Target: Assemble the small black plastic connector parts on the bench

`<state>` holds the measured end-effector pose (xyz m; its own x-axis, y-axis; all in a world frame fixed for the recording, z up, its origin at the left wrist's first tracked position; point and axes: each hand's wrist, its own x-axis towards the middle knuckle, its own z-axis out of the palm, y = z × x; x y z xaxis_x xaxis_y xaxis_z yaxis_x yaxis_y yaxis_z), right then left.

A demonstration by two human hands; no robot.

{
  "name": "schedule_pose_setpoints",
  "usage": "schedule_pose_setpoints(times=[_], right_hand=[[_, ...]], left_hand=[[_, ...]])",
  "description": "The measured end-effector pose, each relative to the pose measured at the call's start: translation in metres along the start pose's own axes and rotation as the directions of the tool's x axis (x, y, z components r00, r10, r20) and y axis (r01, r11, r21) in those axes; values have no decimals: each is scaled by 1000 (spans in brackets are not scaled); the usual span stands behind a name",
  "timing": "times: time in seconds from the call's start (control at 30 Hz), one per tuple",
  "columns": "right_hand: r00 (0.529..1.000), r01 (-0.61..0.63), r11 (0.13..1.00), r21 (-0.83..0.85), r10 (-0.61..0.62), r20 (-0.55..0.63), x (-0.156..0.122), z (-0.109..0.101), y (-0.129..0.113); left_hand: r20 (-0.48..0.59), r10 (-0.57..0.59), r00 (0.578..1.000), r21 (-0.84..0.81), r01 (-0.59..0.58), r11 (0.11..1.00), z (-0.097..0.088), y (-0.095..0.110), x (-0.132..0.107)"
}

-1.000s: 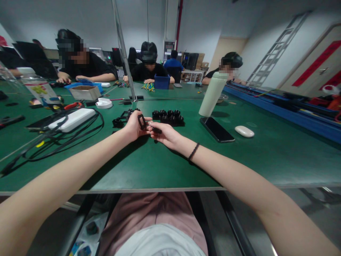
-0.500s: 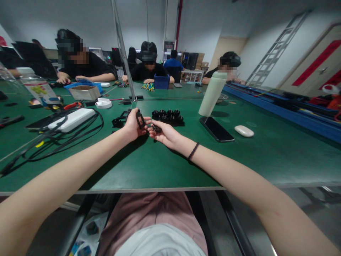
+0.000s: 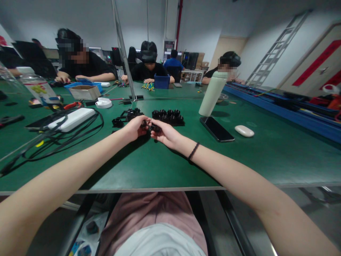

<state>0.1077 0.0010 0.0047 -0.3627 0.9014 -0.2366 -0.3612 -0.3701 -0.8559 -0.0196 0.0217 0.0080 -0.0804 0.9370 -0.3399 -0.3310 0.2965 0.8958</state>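
My left hand (image 3: 135, 128) and my right hand (image 3: 165, 134) meet over the green table (image 3: 149, 167), fingers curled together around small black plastic parts (image 3: 149, 126). The left hand pinches a black frame piece, now mostly hidden by the fingers. The right hand pinches a small black part pressed against it. Just beyond the hands lies a cluster of assembled black parts (image 3: 168, 117). Loose black frame pieces (image 3: 127, 116) lie to the left of that cluster.
A white bottle (image 3: 212, 94), a dark phone (image 3: 217, 129) and a white case (image 3: 244, 131) sit to the right. A white power bank (image 3: 71, 119) with black cables lies left. A metal pole (image 3: 123, 49) rises behind. Other people work across the table.
My left hand has lowered and turned the black frame piece down toward the right hand's part, so the two pieces are now pressed together between my fingers.
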Motion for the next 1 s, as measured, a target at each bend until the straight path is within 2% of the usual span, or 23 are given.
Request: schedule_pose_setpoints(times=[0.1, 0.4, 0.73, 1.0], right_hand=[[1000, -2, 1000, 4, 2, 13, 1, -1, 0], [1000, -14, 998, 58, 14, -7, 2, -1, 1], [1000, 4, 999, -35, -3, 23, 1, -1, 2], [1000, -16, 1000, -13, 16, -8, -1, 0, 0]], left_hand=[[-21, 33, 999, 53, -32, 998, 1, 0, 0], [67, 26, 997, 94, -33, 995, -2, -1, 0], [27, 31, 999, 107, -34, 994, 0, -1, -2], [29, 11, 1000, 81, -14, 997, 3, 1, -6]])
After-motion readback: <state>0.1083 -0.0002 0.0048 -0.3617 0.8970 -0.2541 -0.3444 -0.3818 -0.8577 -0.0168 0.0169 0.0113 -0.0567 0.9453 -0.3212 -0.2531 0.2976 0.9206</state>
